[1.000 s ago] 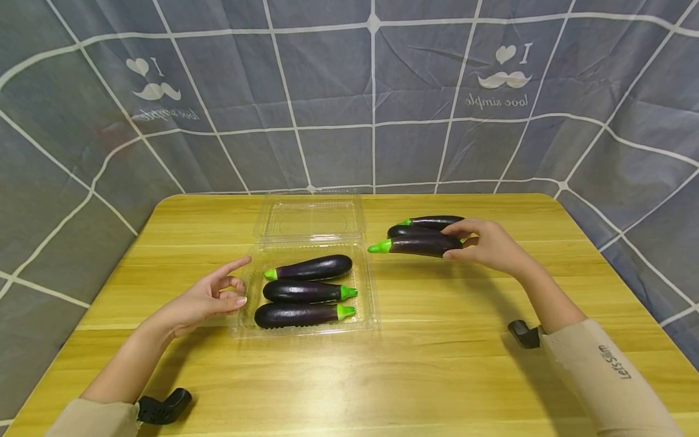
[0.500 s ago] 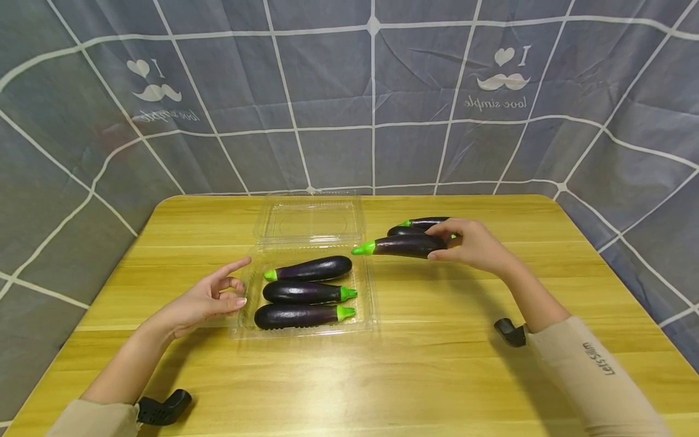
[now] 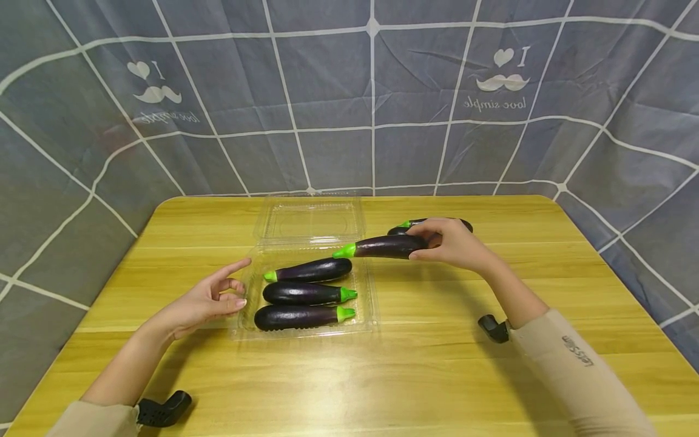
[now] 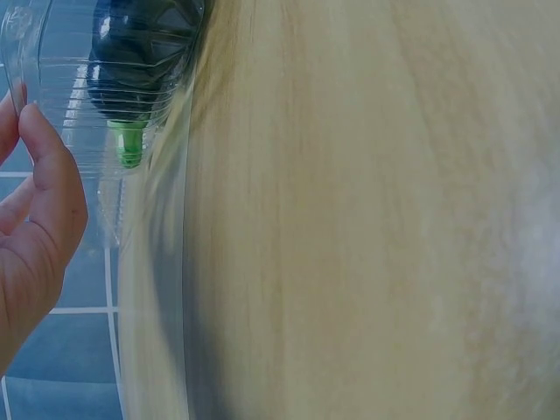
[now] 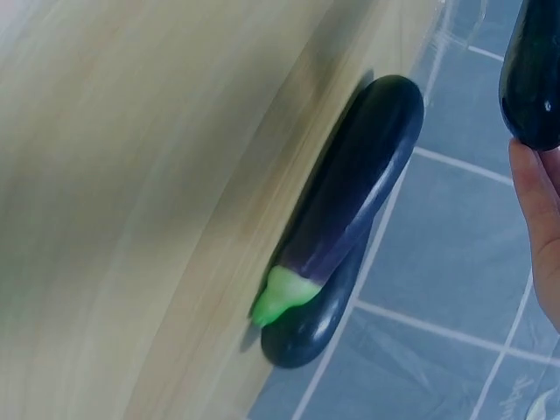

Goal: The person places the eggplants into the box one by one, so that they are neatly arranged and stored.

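Note:
An open clear plastic container (image 3: 374,303) holds three dark eggplants: the back one (image 3: 314,270), the middle one (image 3: 301,293) and the front one (image 3: 295,317). My left hand (image 3: 202,300) pinches the container's left rim, index finger extended; in the left wrist view, thumb and fingertips of the left hand (image 4: 39,210) meet at its clear wall (image 4: 74,149). With my right hand (image 3: 450,246) I grip the blunt end of another eggplant (image 3: 384,246), its green stem pointing left over the container's back right part. The right wrist view shows this hand (image 5: 538,210) under the held eggplant (image 5: 534,79).
Two more eggplants lie at the back right, partly behind my right hand; in the right wrist view one (image 5: 350,184) overlaps the other (image 5: 306,332). The container's raised lid (image 3: 311,218) lies toward the back. A grey checked curtain (image 3: 338,79) surrounds the wooden table (image 3: 327,382).
My right hand has moved left with its eggplant, bringing the stem from beside the container to over it. More of the eggplants behind that hand now shows. The left hand has stayed in place.

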